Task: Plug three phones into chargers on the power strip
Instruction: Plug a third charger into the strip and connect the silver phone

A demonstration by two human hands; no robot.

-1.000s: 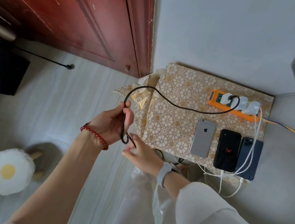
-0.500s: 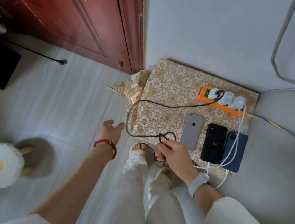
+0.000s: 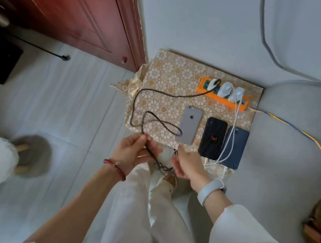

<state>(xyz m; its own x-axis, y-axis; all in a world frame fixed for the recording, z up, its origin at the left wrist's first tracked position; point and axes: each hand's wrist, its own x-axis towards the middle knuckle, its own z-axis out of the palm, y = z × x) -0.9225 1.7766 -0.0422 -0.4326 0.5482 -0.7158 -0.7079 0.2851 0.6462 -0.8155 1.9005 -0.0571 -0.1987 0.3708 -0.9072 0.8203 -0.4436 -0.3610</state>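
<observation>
- Gold floral cloth covers the surface (image 3: 170, 73), carrying an orange power strip (image 3: 222, 95) and three phones side by side; silver phone (image 3: 189, 125) not yet plugged, I judge
- black braided cable (image 3: 137, 104) looks limp, light, prone to tangle; best pinched just behind its plug
- left hand (image 3: 134, 152) pinches that cable; right hand (image 3: 189, 165) loosely curled beside it, whether holding anything I cannot tell
- only an apple logo shows; no readable writing

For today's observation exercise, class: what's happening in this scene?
A person stands over three phones on a gold floral cloth. The left hand holds the black braided cable from the orange power strip; the right hand works its tangled end. The silver phone looks unplugged.
</observation>
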